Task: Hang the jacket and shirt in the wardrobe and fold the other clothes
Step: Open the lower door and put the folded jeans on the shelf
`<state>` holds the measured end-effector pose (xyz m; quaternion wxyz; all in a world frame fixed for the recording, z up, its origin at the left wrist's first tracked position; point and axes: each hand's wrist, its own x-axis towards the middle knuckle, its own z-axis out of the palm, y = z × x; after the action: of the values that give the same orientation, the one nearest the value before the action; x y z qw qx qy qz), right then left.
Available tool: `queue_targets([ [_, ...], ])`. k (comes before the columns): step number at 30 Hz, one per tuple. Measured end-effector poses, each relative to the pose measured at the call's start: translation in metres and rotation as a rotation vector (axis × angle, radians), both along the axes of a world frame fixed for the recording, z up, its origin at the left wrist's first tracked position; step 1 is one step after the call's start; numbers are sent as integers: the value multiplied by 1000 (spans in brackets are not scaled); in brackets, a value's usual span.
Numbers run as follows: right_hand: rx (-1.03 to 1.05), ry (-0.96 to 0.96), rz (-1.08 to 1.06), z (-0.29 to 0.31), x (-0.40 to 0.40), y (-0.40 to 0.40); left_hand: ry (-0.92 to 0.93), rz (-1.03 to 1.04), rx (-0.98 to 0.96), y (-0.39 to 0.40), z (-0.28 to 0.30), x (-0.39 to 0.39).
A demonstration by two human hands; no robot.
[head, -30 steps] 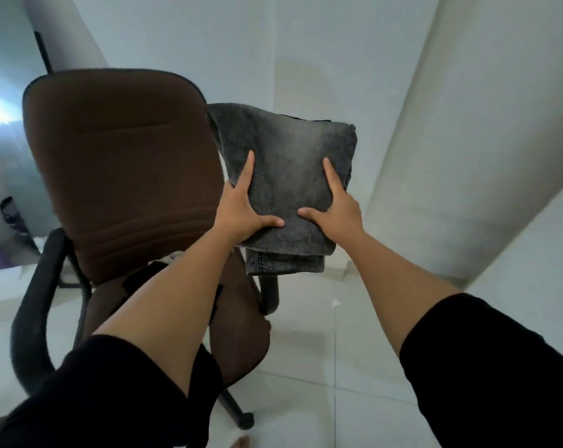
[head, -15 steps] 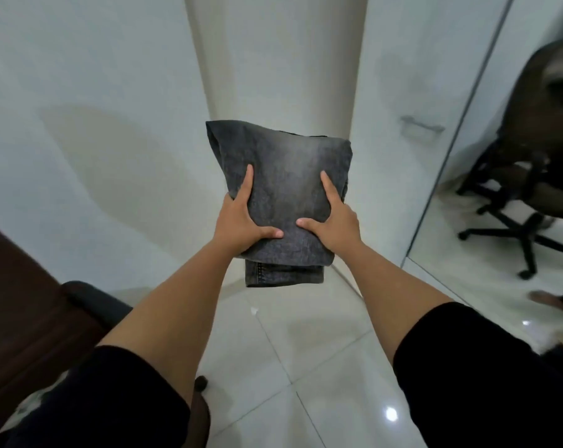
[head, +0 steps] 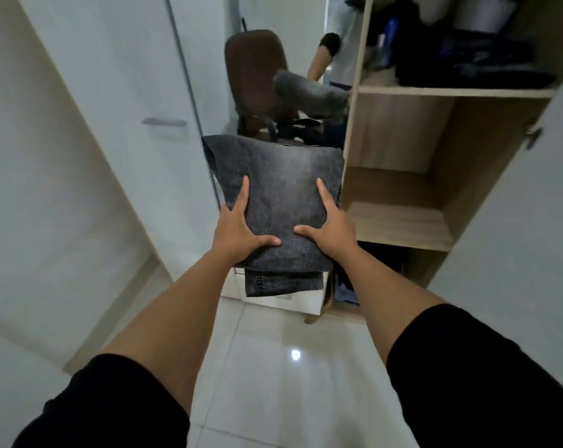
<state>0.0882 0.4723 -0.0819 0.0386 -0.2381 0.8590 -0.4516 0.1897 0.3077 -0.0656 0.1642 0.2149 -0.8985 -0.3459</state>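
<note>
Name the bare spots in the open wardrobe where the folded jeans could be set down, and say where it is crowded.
The middle shelf, between the left wall and back panel, is bare. The top shelf is crowded with dark clothes. Both hands, left and right, hold the jeans.

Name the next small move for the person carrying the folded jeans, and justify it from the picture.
Probably carry the folded jeans, held by the left hand and right hand, rightward onto the bare wooden shelf: the wardrobe stands open beside them, and the upper shelf already holds clothes.
</note>
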Motion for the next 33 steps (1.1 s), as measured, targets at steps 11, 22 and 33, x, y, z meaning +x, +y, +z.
queue_targets([
  [11, 34, -28, -198, -1, -132, 178, -14, -259, 61, 153, -17, -179],
  [22, 67, -65, -236, -23, -233, 224, -46, -370, 89, 189, -45, -294],
  [33, -5, -129, -257, -130, -333, 213, -50, -423, 88, 175, -148, -399],
])
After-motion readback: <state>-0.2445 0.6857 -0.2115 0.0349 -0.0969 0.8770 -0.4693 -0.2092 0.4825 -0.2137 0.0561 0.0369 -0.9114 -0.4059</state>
